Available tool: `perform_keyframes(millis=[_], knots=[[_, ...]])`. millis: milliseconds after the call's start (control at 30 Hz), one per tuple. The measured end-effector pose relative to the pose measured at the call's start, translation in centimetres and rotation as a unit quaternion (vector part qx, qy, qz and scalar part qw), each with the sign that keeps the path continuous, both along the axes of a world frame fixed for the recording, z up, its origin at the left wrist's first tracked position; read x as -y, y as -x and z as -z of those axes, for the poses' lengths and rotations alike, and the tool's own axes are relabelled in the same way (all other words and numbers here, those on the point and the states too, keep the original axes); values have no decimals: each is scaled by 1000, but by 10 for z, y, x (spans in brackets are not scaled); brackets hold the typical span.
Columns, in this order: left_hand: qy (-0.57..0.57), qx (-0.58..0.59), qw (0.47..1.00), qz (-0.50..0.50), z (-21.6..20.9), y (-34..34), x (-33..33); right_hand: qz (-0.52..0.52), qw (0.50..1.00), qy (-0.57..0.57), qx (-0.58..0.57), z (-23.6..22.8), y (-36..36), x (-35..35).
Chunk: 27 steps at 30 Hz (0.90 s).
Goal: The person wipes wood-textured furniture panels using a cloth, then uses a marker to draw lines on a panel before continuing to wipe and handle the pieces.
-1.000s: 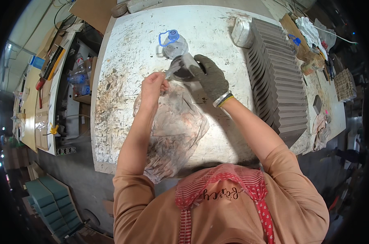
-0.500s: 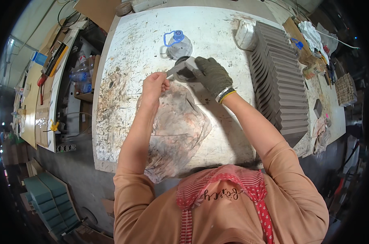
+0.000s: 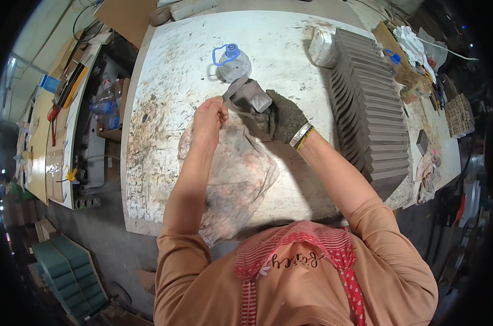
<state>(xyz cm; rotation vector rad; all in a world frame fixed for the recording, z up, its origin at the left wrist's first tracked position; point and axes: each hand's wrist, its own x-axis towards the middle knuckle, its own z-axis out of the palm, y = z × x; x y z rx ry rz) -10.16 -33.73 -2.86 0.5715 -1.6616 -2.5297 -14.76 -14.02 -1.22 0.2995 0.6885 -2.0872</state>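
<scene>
My bare left hand [image 3: 209,118] is closed in a pinch on the end of a thin, flat grey blade-like strip [image 3: 236,86], whose exact kind I cannot make out. My right hand [image 3: 287,116], in a dark dirty work glove, grips a small grey block [image 3: 256,96] from its right side. The strip lies against or just beside the block's left side. A dark round thing beneath the block is mostly hidden. Just beyond stands a clear plastic bottle [image 3: 234,68] with a blue cap and handle. A stained cloth [image 3: 238,168] lies spread below both hands.
A long row of stacked grey profiled pieces [image 3: 379,117] occupies the right side of the white, smudged table [image 3: 165,70]. A pale wrapped block [image 3: 322,48] sits at its far end. To the left is a shelf with plastic bottles [image 3: 108,103]; green blocks [image 3: 72,266] stand lower left.
My right hand has turned and moved slightly down, tilting the grey block so a broad face shows. The strip in my left hand now angles up alongside the block.
</scene>
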Motion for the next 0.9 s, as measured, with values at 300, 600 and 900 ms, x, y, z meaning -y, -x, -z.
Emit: perform_keyframes(millis=[300, 600, 900], knots=[[0, -4, 1000, -1, 6, -7, -2, 44, 997, -53, 17, -11, -9, 8], [19, -17, 1000, -18, 1, -5, -4, 17, 998, -15, 53, 2, 0, 5], [152, -36, 987, -24, -10, -3, -6, -31, 998, 23, 56, 11, -1, 4]])
